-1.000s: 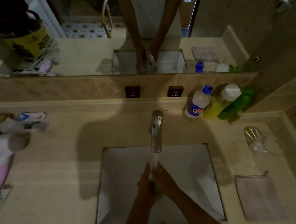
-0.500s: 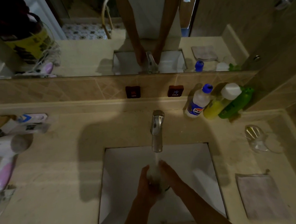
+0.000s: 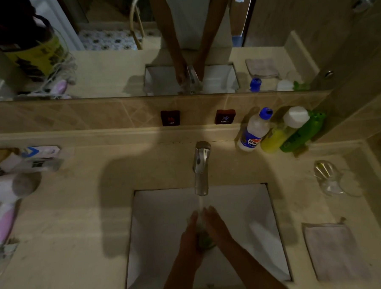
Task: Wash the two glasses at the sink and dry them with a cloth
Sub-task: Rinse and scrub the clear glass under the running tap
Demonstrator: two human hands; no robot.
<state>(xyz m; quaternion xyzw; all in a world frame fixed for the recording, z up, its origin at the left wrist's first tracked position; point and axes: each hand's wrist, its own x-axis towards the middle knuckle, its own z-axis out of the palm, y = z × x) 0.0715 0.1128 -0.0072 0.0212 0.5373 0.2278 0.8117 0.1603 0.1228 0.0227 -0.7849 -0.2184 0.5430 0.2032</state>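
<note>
A clear glass [image 3: 204, 239] sits between my hands over the white sink [image 3: 159, 234], under the water running from the chrome tap [image 3: 201, 166]. My left hand [image 3: 189, 237] grips the glass from the left, its fingers curled under the base. My right hand [image 3: 218, 228] presses against the glass's right side with straight fingers. Much of the glass is hidden by both hands. A second clear glass [image 3: 329, 178] lies on its side on the counter to the right. The pale cloth [image 3: 335, 251] lies flat on the counter at the near right.
Three bottles, blue-capped [image 3: 254, 130], yellow [image 3: 281, 130] and green [image 3: 301, 134], stand behind the sink on the right. A hair dryer [image 3: 7, 198] and toiletries crowd the left counter. Hot and cold buttons [image 3: 170, 117] sit on the tiled wall below a mirror.
Both hands have shifted slightly around the glass under the stream, the right hand's fingers sliding along it. The second glass and the cloth have not moved.
</note>
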